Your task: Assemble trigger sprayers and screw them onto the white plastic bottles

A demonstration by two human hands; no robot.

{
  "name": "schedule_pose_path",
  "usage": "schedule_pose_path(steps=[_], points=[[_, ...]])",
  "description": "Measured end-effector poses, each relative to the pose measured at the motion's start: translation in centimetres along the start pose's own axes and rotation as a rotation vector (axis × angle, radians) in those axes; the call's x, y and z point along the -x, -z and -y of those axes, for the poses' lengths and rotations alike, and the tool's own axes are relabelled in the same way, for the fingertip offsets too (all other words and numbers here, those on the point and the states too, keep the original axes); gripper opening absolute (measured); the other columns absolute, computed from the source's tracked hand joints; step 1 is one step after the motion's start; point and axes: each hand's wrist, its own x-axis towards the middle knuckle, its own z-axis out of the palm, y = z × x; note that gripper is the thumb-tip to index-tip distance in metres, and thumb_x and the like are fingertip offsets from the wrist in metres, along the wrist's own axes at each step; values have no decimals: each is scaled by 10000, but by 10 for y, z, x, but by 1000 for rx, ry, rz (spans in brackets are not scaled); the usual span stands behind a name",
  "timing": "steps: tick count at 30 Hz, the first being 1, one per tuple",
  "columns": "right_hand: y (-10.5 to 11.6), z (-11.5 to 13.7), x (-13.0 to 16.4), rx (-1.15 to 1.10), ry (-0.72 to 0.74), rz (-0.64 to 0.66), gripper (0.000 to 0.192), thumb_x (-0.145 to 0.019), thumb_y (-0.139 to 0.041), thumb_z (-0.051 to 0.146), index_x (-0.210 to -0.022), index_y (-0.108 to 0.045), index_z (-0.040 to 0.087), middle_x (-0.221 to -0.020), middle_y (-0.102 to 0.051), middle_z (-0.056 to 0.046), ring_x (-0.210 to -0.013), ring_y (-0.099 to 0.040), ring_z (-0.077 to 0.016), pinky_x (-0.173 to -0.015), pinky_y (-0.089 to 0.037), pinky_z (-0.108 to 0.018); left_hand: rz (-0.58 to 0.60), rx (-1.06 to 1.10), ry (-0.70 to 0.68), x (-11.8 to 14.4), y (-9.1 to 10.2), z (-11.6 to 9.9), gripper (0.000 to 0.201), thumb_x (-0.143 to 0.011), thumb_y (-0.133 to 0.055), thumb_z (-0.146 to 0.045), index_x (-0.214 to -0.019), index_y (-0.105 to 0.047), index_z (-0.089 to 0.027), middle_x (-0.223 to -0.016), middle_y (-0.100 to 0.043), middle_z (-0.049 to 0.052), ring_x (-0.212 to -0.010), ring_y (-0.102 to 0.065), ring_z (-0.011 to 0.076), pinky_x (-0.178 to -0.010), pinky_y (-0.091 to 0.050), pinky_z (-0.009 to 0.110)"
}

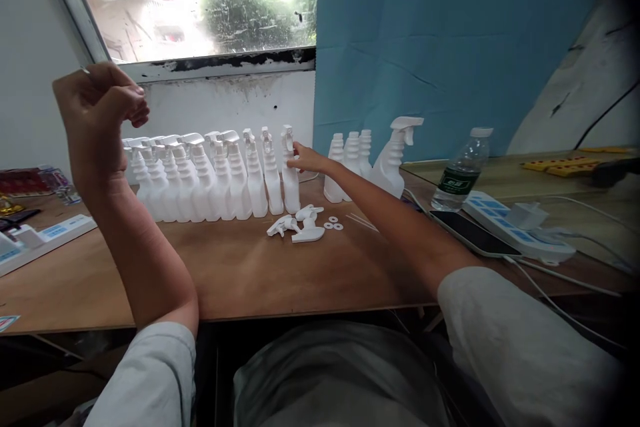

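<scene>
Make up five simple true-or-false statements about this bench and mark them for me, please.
1. The left hand is raised, fingers curled. True.
2. The right hand rests on a phone. False: its fingers are at the white spray bottle ending the long row.
3. Small white rings lie beside loose spray heads. True.
4. Every bottle in the group behind the right forearm has a spray head. False: three show bare necks; one carries a head.
5. A clear bottle with a green label stands near the power strip on the right. True.
</scene>
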Motion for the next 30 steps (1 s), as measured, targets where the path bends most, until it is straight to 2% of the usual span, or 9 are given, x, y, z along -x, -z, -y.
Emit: schedule_pose_path(steps=[4, 6, 8, 10, 13, 17, 21, 25, 30], points=[[-2, -2, 5, 4, 0, 13, 376, -768, -624, 259, -1082, -439, 167, -1139, -584, -110, -826, -591, -171, -524, -536, -218, 237, 16, -43, 7, -30, -11, 75, -667, -537, -96, -595, -545, -114, -501, -362, -53, -480, -334, 41, -472, -265, 180], [2, -6, 11, 18, -3, 4, 451, -785, -631, 292, -1165, -424, 164, -1202, -569, -129, -874, -601, -186, -591, -547, -242, 450, -45, -4, 23, -54, -18, 125, -691, -548, -125, -570, -516, -128, -492, -364, -54, -463, -330, 43, -461, -259, 182], [10, -12, 22, 43, -2, -26, 552, -802, -635, 330, -1262, -381, 162, -1285, -530, -149, -962, -598, -206, -706, -544, -274, 776, -152, 20, 50, -80, -19, 161, -733, -511, -143, -573, -501, -146, -508, -431, -39, -466, -379, 62, -478, -305, 203], [20, -19, 39, 75, 3, -58, 580, -823, -617, 348, -1308, -369, 150, -1312, -518, -158, -1025, -584, -218, -802, -515, -298, 1072, -302, -58, 86, -101, -11, 134, -761, -504, -167, -631, -537, -157, -565, -515, -21, -510, -456, 92, -518, -345, 233], [34, -33, 76, 124, 10, 9, 387, -841, -568, 322, -1175, -539, 127, -1148, -631, -130, -922, -620, -204, -790, -488, -287, 1269, -484, -189, 137, -115, 13, 177, -842, -465, -253, -867, -623, -177, -845, -634, 46, -737, -591, 187, -608, -430, 289], [37, -56, 122, 184, -4, 267, 149, -728, -616, 196, -835, -702, 138, -839, -702, -59, -769, -639, -190, -689, -463, -242, 1373, -459, -180, 173, -112, 42, 363, -823, -504, -253, -1178, -573, -228, -1196, -587, 62, -1044, -582, 252, -826, -485, 349], [26, -72, 143, 210, -36, 409, 280, -684, -617, 138, -937, -737, 150, -876, -711, -45, -798, -644, -197, -688, -458, -238, 1408, -429, -126, 180, -110, 49, 412, -834, -511, -277, -1245, -545, -271, -1265, -572, 43, -1107, -563, 257, -864, -485, 350], [16, -77, 143, 234, -46, 432, 289, -713, -595, 125, -970, -729, 124, -924, -702, -74, -833, -638, -207, -707, -453, -247, 1393, -453, -27, 180, -112, 48, 328, -865, -470, -264, -1165, -601, -287, -1201, -623, 13, -1081, -587, 238, -816, -492, 313], [12, -73, 146, 246, -27, 409, 332, -742, -564, 103, -1047, -693, 118, -991, -682, -91, -875, -625, -199, -729, -456, -240, 1209, -449, 71, 172, -106, 44, 338, -877, -466, -318, -1191, -573, -255, -1142, -651, 20, -959, -641, 224, -801, -490, 308]])
